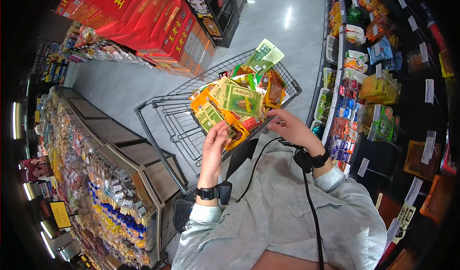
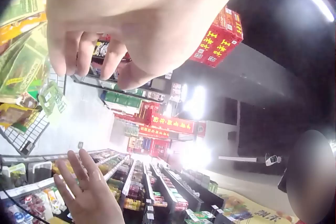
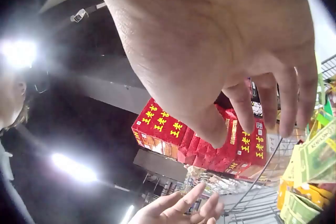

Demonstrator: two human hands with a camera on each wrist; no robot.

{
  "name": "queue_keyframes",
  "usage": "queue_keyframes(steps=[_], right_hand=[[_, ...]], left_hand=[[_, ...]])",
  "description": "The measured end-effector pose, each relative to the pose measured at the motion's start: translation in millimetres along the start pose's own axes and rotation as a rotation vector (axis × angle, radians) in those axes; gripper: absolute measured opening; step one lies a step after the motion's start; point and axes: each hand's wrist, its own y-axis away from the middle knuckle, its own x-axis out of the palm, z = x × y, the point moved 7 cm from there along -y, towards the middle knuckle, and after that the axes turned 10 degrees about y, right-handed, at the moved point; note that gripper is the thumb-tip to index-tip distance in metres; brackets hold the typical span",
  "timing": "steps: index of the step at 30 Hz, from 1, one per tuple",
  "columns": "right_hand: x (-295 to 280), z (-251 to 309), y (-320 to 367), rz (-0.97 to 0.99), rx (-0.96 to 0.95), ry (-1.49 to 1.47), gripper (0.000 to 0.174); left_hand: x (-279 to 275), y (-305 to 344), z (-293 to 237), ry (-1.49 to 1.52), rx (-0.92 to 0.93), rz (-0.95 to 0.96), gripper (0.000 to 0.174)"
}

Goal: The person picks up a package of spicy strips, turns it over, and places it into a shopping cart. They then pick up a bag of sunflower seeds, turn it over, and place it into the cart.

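Note:
My left hand [image 1: 215, 143] is over the near left side of a wire shopping cart [image 1: 165, 108], fingers loosely bent and holding nothing. Beside its fingertips lies a pale green food packet [image 1: 209, 116], with an orange packet [image 1: 237, 132] next to it. On the cart's near right side, my right hand [image 1: 291, 129] has relaxed, parted fingers with nothing between them. A green packet [image 1: 243, 100], slightly blurred, tops the pile between the hands. Behind it a light green pouch [image 1: 266, 55] leans up at the far end. In the right wrist view, green packets [image 3: 317, 153] show beyond the right fingertips.
Snack shelves [image 1: 352, 97] run along the right of the aisle. To the left stands a display counter of small wrapped goods [image 1: 115, 208]. Stacked red boxes [image 1: 158, 26] stand ahead left, beside a black rack [image 1: 218, 18]. Grey floor [image 1: 282, 30] stretches beyond the cart.

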Motion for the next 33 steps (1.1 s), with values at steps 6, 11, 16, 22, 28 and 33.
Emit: queue_keyframes(steps=[6,11,16,22,28,33], right_hand=[[20,19,58,-0.152,0.048,0.025,0.042],[67,5,113,-0.318,0.183,-0.079,0.037],[128,-2,180,-0.431,0.306,-0.177,0.037],[167,-4,225,-0.509,0.365,-0.225,0.035],[182,15,235,-0.489,0.315,-0.23,0.036],[193,11,264,-0.461,0.283,-0.227,0.037]], left_hand=[[2,4,12,0.01,-0.098,0.255,0.03],[-17,23,21,-0.105,-0.18,0.444,0.027],[-42,46,58,-0.165,-0.311,0.574,0.025],[-57,85,65,-0.261,-0.355,0.716,0.024],[-72,105,59,-0.208,-0.288,0.68,0.021],[-76,131,69,-0.17,-0.236,0.653,0.02]])
